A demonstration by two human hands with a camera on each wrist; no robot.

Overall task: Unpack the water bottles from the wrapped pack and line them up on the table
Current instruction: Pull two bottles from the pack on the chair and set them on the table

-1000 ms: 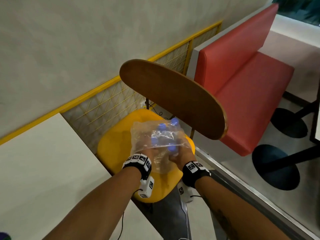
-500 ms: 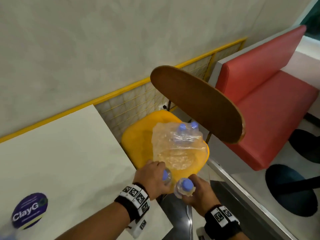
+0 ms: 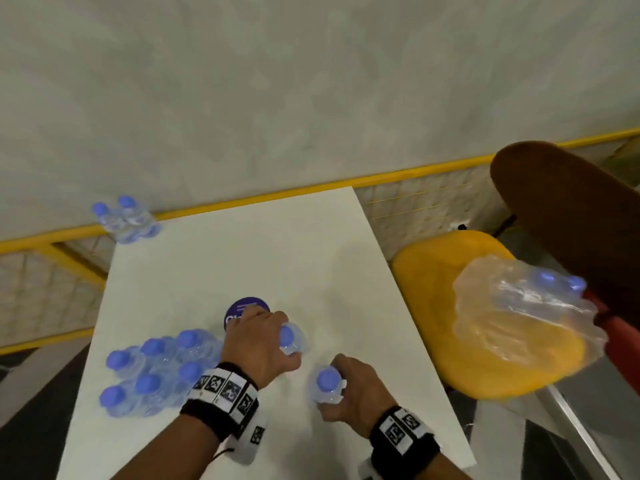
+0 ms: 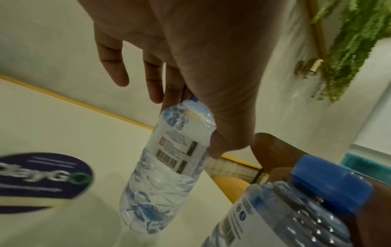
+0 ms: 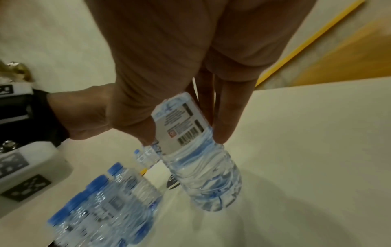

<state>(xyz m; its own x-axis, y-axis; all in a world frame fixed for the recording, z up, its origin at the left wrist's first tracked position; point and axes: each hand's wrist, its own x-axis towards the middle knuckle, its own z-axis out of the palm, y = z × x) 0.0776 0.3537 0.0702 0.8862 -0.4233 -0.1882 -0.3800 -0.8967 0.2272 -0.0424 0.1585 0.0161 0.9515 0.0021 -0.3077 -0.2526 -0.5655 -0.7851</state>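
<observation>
My left hand (image 3: 273, 339) grips a clear water bottle with a blue cap (image 3: 292, 339) near its top; the left wrist view shows this bottle (image 4: 167, 167) tilted just above the white table (image 3: 242, 254). My right hand (image 3: 341, 388) holds a second bottle (image 3: 325, 384) by its labelled upper part, and that bottle (image 5: 201, 163) hangs tilted a little above the table. Several unpacked bottles (image 3: 156, 368) stand grouped at the table's near left. The torn plastic pack (image 3: 519, 306) lies on a yellow chair, with two capped bottles (image 3: 559, 280) in it.
Two more bottles (image 3: 124, 216) stand at the table's far left corner by the yellow rail. A round purple sticker (image 3: 242, 306) lies just beyond my left hand. The yellow chair seat (image 3: 433, 289) with its wooden back (image 3: 554, 202) stands right of the table.
Each hand took a bottle out of the pack on the chair and carried it left to over the table. The view turned left with them, bringing the grouped bottles into sight.
</observation>
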